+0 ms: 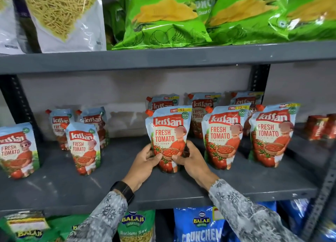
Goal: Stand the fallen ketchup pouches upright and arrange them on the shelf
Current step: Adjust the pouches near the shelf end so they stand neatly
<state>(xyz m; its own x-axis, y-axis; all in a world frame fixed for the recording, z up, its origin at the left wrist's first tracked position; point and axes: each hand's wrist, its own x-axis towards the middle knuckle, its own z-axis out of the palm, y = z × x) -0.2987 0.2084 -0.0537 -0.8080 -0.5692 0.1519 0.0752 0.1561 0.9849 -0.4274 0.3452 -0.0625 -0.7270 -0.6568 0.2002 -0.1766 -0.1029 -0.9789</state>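
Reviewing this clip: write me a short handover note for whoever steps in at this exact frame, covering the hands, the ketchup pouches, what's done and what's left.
Left hand and right hand: both grip the lower sides of the middle front pouch, which stands upright on the grey shelf.
Pouches: two front pouches stand to its right, three more behind them. Four smaller pouches stand further left, loosely spaced.
Done: every pouch in view is upright.
Left: let go of the held pouch once it lines up with its row, then probably tidy the scattered left group. The red packs at far right are too blurred to judge.
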